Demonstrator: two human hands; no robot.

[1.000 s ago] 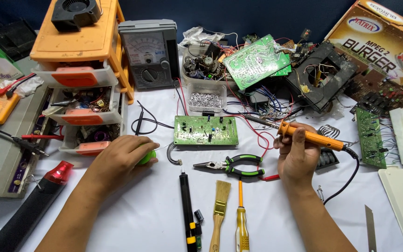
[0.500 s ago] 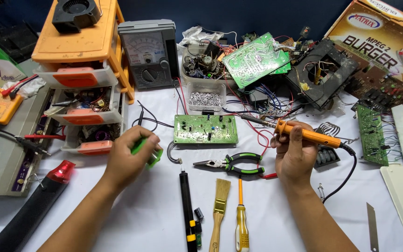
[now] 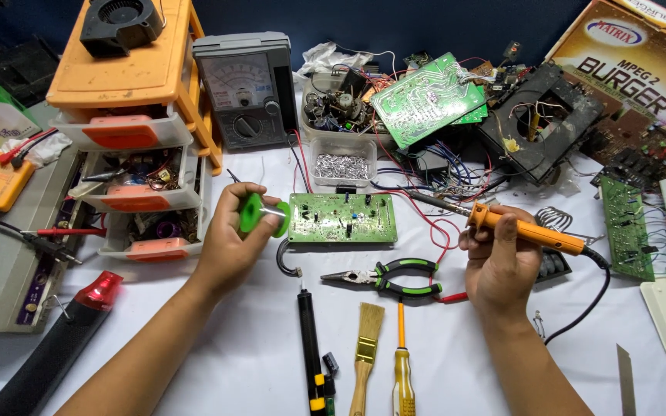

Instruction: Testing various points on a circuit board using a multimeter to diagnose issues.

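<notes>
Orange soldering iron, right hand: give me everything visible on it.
The soldering iron has an orange plastic-looking handle with a flared collar and a thin grey metal shaft and tip reaching up-left towards the red wires beside the green circuit board. It lies nearly level, slightly tilted, lifted off the white table. The right hand grips the front of the handle, fingers wrapped around it. A black cord leaves the rear end and curves down across the table. Whether the tip touches anything cannot be told.
</notes>
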